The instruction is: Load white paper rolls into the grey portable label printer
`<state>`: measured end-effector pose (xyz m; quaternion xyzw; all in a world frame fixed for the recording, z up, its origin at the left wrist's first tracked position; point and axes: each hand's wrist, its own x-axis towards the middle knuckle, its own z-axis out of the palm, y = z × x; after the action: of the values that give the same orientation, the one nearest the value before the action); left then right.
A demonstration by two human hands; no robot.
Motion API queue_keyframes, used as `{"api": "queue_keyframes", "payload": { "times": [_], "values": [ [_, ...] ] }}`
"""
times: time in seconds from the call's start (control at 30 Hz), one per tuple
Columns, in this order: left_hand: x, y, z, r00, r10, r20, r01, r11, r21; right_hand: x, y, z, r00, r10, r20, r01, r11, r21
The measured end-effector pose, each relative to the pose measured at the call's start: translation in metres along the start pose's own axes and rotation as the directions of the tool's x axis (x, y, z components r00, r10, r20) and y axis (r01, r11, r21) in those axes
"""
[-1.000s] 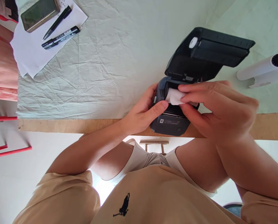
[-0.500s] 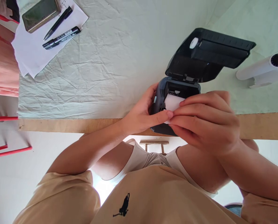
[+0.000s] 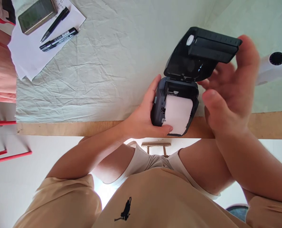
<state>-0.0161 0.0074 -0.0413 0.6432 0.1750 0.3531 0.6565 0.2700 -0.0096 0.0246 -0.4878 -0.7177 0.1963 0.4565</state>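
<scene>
A dark portable printer (image 3: 158, 101) lies at the table's front edge with its lid (image 3: 202, 52) raised. White paper (image 3: 179, 112) fills the compartment and reaches the printer's front rim. My left hand (image 3: 147, 115) is wrapped round the printer's left side, its thumb on the paper's lower left corner. At the right, my right hand (image 3: 233, 85) is behind and beside the raised lid, fingers apart, with a fingertip at the lid's far right corner. Its thumb points toward the printer body without touching it.
A white cylindrical device (image 3: 273, 68) is at the right. On the back left, a phone (image 3: 36, 15), a pen (image 3: 55, 23) and a marker (image 3: 59, 39) lie on white sheets (image 3: 32, 60). The wooden table edge (image 3: 72, 129) runs below the wrinkled cloth.
My right hand has let go of the paper and moved up and right to the lid. More of the paper shows. The printer has shifted slightly left.
</scene>
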Motion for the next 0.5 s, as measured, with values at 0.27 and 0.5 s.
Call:
{"api": "queue_keyframes", "payload": {
  "times": [0.27, 0.5],
  "values": [
    [0.005, 0.029, 0.01, 0.977, -0.212, -0.037, 0.212, 0.977, 0.013, -0.003, 0.004, 0.004, 0.933, -0.355, -0.059, 0.354, 0.935, -0.019],
    [0.005, 0.016, 0.004, 0.993, -0.116, -0.031, 0.107, 0.972, -0.209, -0.016, 0.005, 0.002, 0.992, -0.113, 0.048, 0.112, 0.994, 0.013]
  ]
}}
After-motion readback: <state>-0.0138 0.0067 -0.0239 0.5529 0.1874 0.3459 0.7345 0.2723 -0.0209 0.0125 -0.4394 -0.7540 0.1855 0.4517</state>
